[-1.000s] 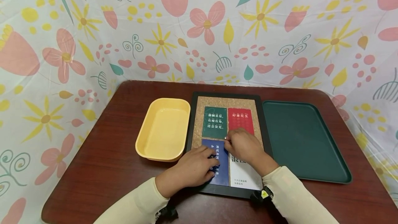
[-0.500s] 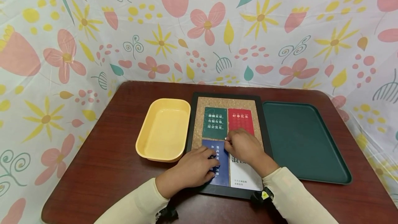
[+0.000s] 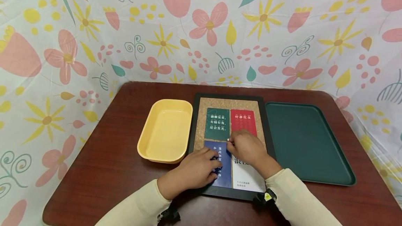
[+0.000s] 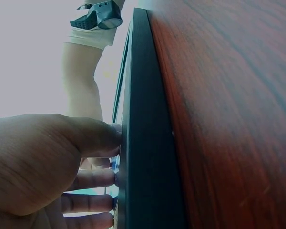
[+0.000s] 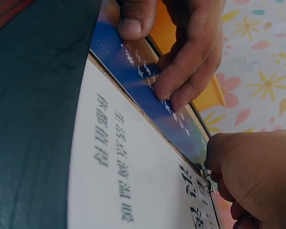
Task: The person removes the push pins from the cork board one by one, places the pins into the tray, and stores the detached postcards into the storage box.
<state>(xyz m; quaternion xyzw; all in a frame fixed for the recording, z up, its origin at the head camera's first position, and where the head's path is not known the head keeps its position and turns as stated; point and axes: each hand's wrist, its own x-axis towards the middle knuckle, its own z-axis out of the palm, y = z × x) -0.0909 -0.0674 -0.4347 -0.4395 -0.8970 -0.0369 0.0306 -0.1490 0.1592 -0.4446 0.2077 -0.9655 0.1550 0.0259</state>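
Note:
A cork board [image 3: 200, 128] in a black frame bears a green card [image 3: 216, 124], a red card [image 3: 243, 119], a blue card [image 3: 224, 179] and a white card [image 3: 248, 177], all with printed characters. With its fingertips, my left hand [image 3: 197, 167] presses on the blue card. My right hand [image 3: 246, 147] pinches a small shiny pushpin [image 5: 207, 173] near the middle, where the cards' corners meet; the fingers hide most of it. In the right wrist view, the curled right fingers [image 5: 252, 167] sit close to the upper corner of the blue card.
Left of the board stands a yellow basin [image 3: 164, 132], and on the right lies a dark green tray [image 3: 309, 142]. All rest on a reddish-brown table [image 3: 103, 142]. Behind the table hangs a flowered curtain [image 3: 201, 65].

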